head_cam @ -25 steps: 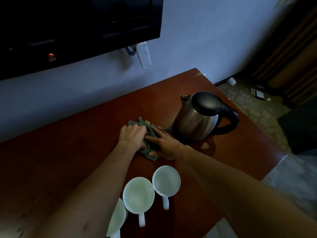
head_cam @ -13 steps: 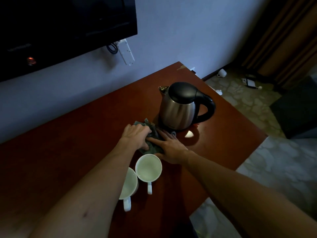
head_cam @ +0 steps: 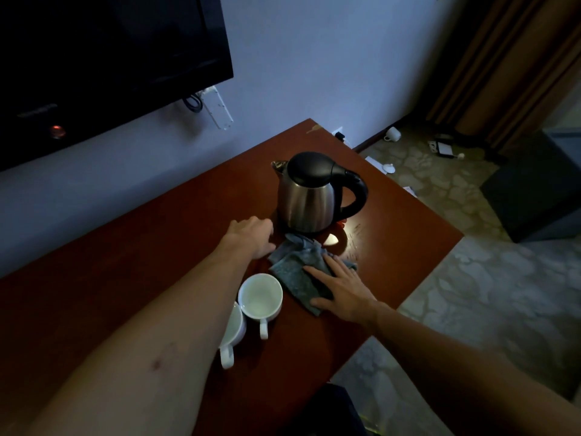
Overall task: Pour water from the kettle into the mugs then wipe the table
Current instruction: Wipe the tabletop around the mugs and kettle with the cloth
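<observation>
A steel kettle (head_cam: 306, 199) with a black lid and handle stands upright on the reddish-brown table (head_cam: 125, 262). In front of it lies a grey-blue cloth (head_cam: 292, 272), spread flat. My right hand (head_cam: 342, 289) presses on the cloth with straight, spread fingers. My left hand (head_cam: 251, 236) hovers left of the kettle, just off the cloth's far left corner, fingers loosely bent and holding nothing. Two white mugs stand near the front: one (head_cam: 260, 298) in full view, the other (head_cam: 231, 333) partly hidden behind my left forearm.
The table's right edge (head_cam: 440, 256) drops to a patterned floor. A wall-mounted television (head_cam: 110, 58) and a white power strip (head_cam: 218, 108) hang on the back wall. A white cup (head_cam: 393, 133) and small items lie on the floor by the curtain.
My left hand has let go of the cloth and moved away to the left. The cloth now lies unfolded under my right hand, nearer the mugs. The camera view has shifted.
</observation>
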{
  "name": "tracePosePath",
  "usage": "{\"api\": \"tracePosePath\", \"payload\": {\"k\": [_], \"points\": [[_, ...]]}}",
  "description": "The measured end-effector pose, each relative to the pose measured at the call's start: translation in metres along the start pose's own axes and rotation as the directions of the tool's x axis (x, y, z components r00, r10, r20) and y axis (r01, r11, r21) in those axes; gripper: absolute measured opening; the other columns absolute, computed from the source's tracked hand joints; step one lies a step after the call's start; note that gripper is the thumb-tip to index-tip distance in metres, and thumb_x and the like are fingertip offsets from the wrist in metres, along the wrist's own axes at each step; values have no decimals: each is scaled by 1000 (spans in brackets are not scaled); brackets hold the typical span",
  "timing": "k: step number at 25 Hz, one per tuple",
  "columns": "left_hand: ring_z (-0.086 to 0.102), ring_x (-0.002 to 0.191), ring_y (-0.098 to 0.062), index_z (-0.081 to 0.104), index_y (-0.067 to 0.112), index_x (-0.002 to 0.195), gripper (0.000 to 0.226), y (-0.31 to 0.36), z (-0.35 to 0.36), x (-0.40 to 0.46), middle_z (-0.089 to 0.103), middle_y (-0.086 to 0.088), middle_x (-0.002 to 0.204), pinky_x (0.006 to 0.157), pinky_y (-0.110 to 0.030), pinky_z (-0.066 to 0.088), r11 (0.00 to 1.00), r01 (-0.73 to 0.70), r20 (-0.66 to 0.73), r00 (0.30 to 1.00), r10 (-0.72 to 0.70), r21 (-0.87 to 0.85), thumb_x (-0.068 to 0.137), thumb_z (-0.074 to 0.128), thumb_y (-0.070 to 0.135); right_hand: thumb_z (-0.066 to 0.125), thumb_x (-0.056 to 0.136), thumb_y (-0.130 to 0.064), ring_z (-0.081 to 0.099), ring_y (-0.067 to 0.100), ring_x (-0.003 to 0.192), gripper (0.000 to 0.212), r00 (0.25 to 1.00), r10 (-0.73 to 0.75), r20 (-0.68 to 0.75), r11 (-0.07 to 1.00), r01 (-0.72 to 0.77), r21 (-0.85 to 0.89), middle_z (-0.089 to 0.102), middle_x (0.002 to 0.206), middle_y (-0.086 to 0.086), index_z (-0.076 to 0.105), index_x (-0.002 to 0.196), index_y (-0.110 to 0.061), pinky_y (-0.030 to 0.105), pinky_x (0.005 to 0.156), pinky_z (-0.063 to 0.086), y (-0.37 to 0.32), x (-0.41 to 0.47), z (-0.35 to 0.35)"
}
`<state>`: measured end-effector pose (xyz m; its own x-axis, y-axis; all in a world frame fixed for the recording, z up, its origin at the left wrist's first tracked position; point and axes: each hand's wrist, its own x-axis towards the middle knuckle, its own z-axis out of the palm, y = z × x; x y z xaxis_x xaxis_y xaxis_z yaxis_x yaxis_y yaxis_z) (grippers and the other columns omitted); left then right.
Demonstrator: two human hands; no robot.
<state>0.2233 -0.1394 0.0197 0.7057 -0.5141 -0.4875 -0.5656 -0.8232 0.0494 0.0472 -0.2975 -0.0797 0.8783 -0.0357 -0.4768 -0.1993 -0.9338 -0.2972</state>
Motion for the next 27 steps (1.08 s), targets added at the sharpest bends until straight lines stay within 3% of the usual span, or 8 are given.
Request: {"api": "tracePosePath", "payload": {"k": [9,15,27], "points": [[52,124,-31,52,21,134,46,25,-3,-34,56,-9,132,102,-47,33,996,-25,28,999,22,87,96,52,48,49,94,-64,-17,32,152,81,994,104,14,994,-104,24,-22,166,3,-1,155,-51,59,120,1,-9,-56,34],[54,120,-30,55,22,128,41,30,-10,-58,58,-8,127,104,-50,35,963,-70,15,998,69,260,95,53,45,52,93,-62,-17,32,152,83,987,157,-19,986,-156,51,-22,166,5,-1,155,-50,57,121,0,-50,-91,69],[53,121,-32,54,20,132,42,59,-5,-69,57,-10,129,104,-49,36,980,-138,60,990,130,142,96,53,43,55,96,-51,-22,30,151,79,994,109,5,988,-109,109,-23,166,1,3,155,-49,61,120,-5,-136,-133,114]]}}
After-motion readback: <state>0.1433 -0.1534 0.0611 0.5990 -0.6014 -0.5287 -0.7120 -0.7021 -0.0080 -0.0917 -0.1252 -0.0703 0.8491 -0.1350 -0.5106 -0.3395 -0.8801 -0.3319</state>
